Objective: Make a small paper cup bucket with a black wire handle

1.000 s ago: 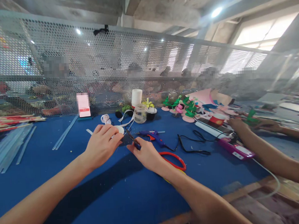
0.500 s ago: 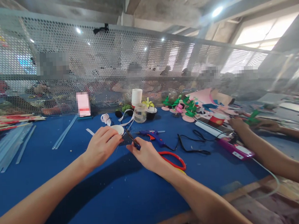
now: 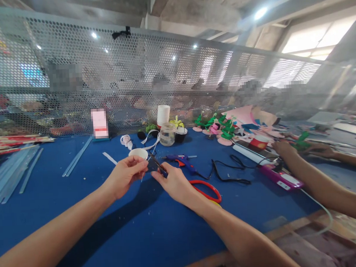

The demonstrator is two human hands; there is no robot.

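Note:
My left hand [image 3: 125,176] pinches a small dark, thin sheet-like piece [image 3: 152,165] between thumb and fingers. My right hand [image 3: 174,183] is closed on a slim dark tool [image 3: 159,164], whose narrow end lies against that piece; I cannot tell whether it is small scissors or tweezers. Just beyond my left fingers a white paper cup [image 3: 138,152] opens upward. A blue glue gun [image 3: 183,163] lies right of my right hand. Red-handled scissors [image 3: 208,188] show partly from under my right forearm, the rest hidden.
Clear glue sticks [image 3: 16,172] lie at the left. At the back stand stacked white cups [image 3: 163,114], a clear jar [image 3: 167,134], white ribbon [image 3: 151,136] and several green plant figures [image 3: 226,133]. A purple power strip [image 3: 280,177] lies near a co-worker's arms [image 3: 321,174] at the right.
My left hand has shifted slightly down, uncovering more of the white cup. Its fingers have turned around the dark piece. My right hand has barely moved.

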